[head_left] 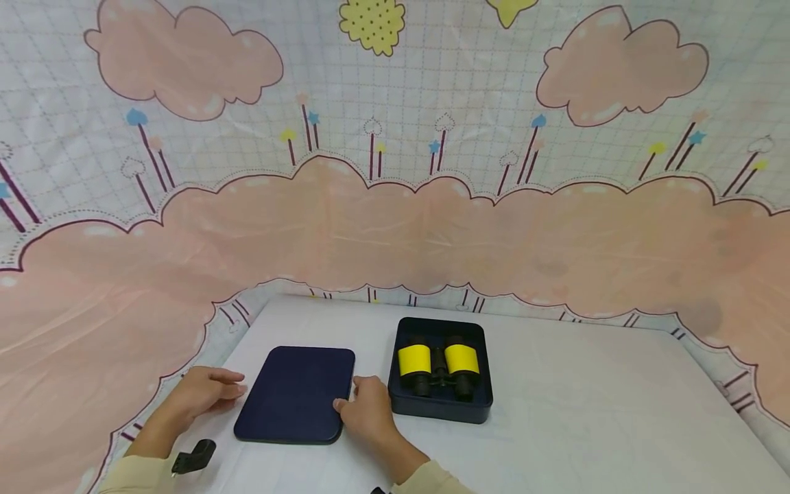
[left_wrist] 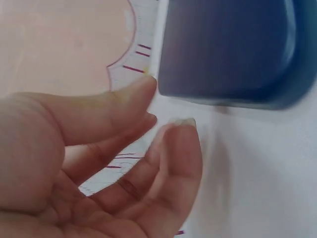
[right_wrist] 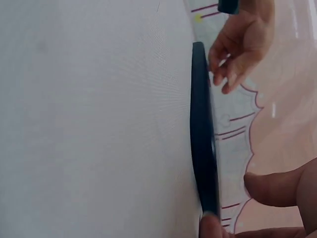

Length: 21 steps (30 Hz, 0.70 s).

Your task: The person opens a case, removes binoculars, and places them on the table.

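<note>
Dark blue lid (head_left: 296, 403) lies flat on the white table (head_left: 586, 412), near-left area, just left of the open box (head_left: 441, 409) it looks to belong to; lid and box close but apart. Box holds binoculars w/ yellow bands (head_left: 439, 362), seated snug in the dark insert, eyepieces toward the near side, prob. so they sit secure. Right hand (head_left: 368, 410) at the lid's near-right edge: thumb tip against the rim, fingers curled loosely alongside. Right wrist view shows the lid (right_wrist: 203, 148) edge-on, thumb at its bottom corner and a fingertip (right_wrist: 270, 188) just off it; looks like a light pinch on the rim but whether it's a real grip cannot be told, contact may be steadying only. Left hand (head_left: 206, 391) rests palm-down on the table just left of the lid, fingers extended and relaxed, holding nothing. Left wrist view: fingertips (left_wrist: 143, 91) near the lid's rounded corner (left_wrist: 233, 54), a small gap visible, no firm contact. Hands thus bracket the lid from both sides, a placement that suits squaring or steadying a flat piece. Small black clip-like object (head_left: 194, 456) at near-left by the sleeve; type unclear. Pink cloud-print backdrop (head_left: 395, 171) drapes behind and around the table.
</note>
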{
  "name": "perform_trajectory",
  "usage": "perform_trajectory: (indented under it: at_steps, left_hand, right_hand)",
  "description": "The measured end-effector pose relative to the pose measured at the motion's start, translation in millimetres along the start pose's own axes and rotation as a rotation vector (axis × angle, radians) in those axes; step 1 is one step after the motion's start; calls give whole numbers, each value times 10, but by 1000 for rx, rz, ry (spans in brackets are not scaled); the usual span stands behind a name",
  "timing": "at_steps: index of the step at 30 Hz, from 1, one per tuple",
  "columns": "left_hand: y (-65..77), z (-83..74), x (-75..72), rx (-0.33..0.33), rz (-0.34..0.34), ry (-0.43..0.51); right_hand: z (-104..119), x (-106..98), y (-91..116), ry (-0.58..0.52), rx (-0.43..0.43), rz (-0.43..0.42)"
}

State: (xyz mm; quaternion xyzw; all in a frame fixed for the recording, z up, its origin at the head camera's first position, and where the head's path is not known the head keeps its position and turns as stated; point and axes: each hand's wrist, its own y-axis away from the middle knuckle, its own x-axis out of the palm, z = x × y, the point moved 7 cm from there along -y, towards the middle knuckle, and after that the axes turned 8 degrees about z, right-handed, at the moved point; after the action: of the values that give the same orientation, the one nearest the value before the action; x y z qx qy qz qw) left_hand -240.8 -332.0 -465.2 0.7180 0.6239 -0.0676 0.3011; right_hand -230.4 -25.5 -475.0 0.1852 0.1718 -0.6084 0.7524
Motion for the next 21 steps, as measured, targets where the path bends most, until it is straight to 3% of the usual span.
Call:
perform_trajectory:
  at_steps: [3,6,12,18,21]
  left_hand:
    - [55,-57,-29,19,-8,12]
    - [131,-136,19,51,19,86]
    - [264,-325,207,108,90,233]
    - [277,-498,388,184,200,358]
    - [281,-607,488,210,243,379]
  right_hand:
    - [55,-39,65,46,-22,-12]
    - [120,-86,136,-10,-41,11]
    - [227,-236,250,-149,-53,50]
    - [246,-456,304,-186,-62,42]
    - [236,-578,323,-177,-68,39]
